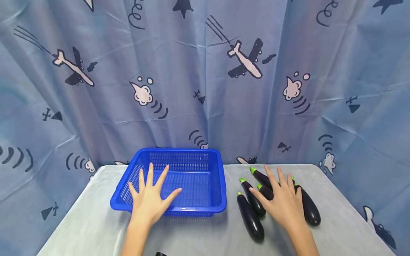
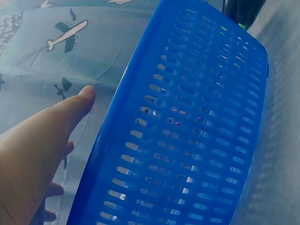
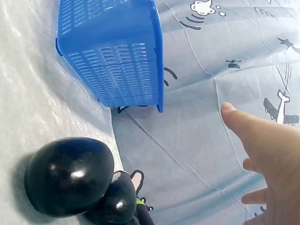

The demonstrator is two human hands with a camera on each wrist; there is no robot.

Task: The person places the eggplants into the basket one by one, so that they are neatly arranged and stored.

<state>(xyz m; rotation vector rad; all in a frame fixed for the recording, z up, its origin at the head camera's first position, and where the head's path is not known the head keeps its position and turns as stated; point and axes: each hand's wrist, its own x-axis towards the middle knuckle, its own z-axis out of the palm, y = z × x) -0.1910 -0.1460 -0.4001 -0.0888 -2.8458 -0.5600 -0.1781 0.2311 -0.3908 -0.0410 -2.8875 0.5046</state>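
Note:
A blue plastic basket with slotted walls stands left of the middle of the table, and I see nothing inside it. My left hand, fingers spread, is over its near left side and holds nothing. In the left wrist view the thumb shows beside the basket's slotted wall. Several dark eggplants with green stem ends lie to the basket's right. Above them my right hand is spread, holds nothing and hides some of them. Rounded eggplant ends appear below it in the right wrist view.
A pale cloth covers the table. Behind it hangs a blue curtain printed with airplanes, close to the basket's far rim. A small black object shows at the bottom edge of the head view.

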